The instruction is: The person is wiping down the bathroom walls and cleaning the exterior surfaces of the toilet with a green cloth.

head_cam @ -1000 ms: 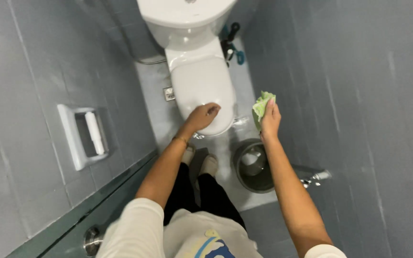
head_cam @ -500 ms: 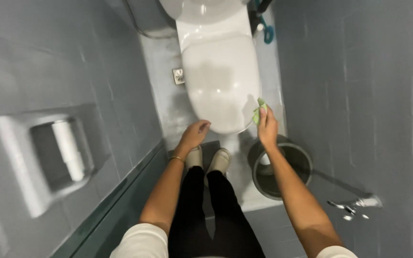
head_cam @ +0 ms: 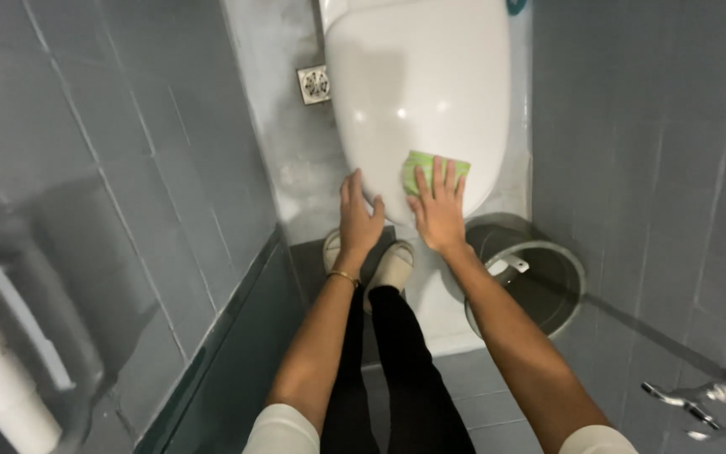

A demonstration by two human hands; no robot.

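Green cloth under right hand

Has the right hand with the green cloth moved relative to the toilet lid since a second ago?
Yes. The right hand has gone from beside the toilet lid's right edge onto its front, pressing the green cloth flat there.

Both bare arms stretch forward from the bottom of the frame toward its centre. The left hand lies flat with fingers together, a thin bracelet at the wrist. The right hand is spread, palm down, fingers splayed.
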